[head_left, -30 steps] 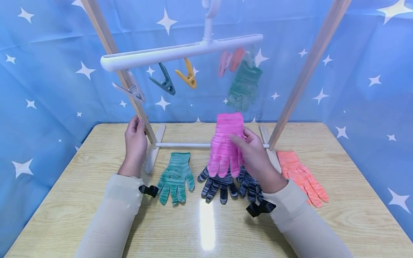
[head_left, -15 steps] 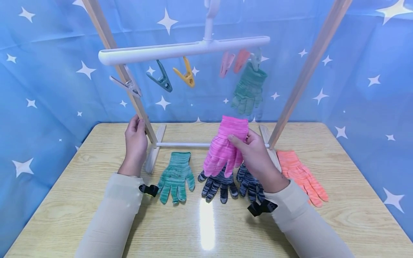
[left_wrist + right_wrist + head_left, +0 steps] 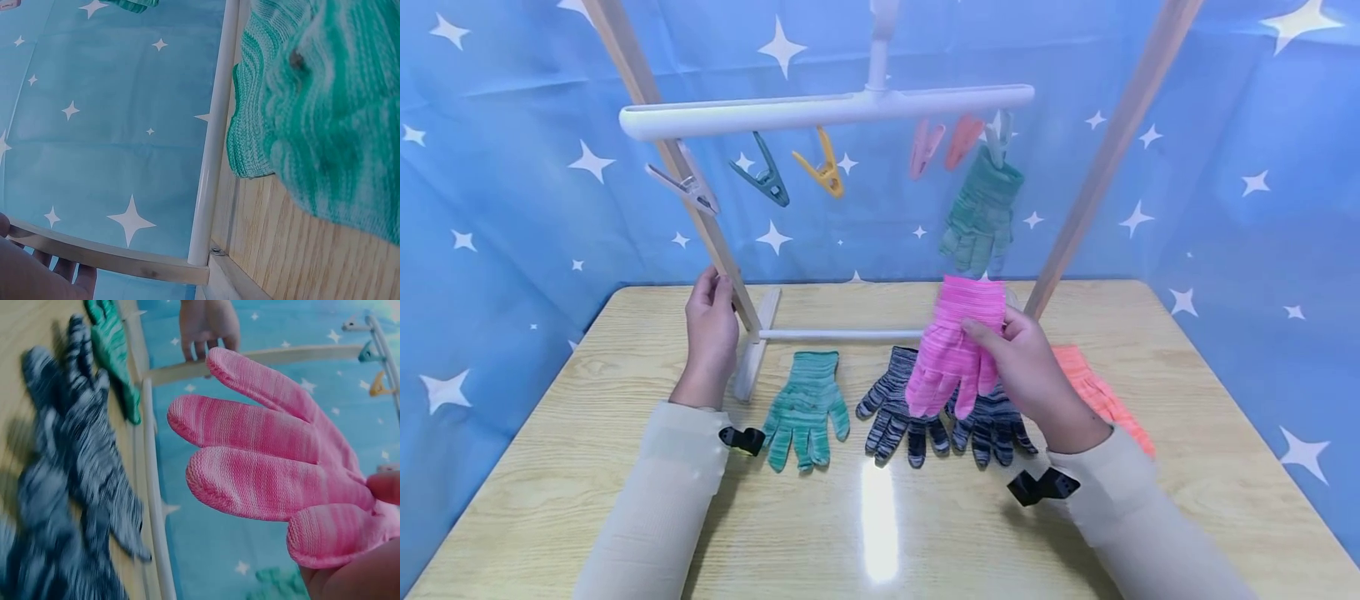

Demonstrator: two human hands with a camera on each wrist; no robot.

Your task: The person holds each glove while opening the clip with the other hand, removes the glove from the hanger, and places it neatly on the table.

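Observation:
My right hand (image 3: 1026, 367) pinches a pink knit glove (image 3: 958, 333) near its cuff, thumb in front, with the glove's fingers hanging down above two black-and-grey gloves (image 3: 895, 408). Close up in the right wrist view, the pink glove (image 3: 269, 444) spreads its fingers. At the left, my left hand (image 3: 711, 321) grips the left wooden post (image 3: 730, 267) of the rack, its fingers behind the wood in the left wrist view. A green glove (image 3: 808, 408) lies on the table to its right. Another green glove (image 3: 981, 208) hangs from a pale clothespin (image 3: 997, 137) at the hanger's right end.
A white hanger (image 3: 820, 108) carries several clothespins, including a yellow one (image 3: 825, 167) and a dark green one (image 3: 766, 175). The right wooden post (image 3: 1105, 167) rises beyond my right hand. An orange glove (image 3: 1105, 396) lies partly behind my right arm. A white bar (image 3: 842, 334) joins the rack's feet.
My right hand has carried the pink glove to the right, uncovering more of the black-and-grey gloves. The hanger has swung closer to level. My left hand stays on the post.

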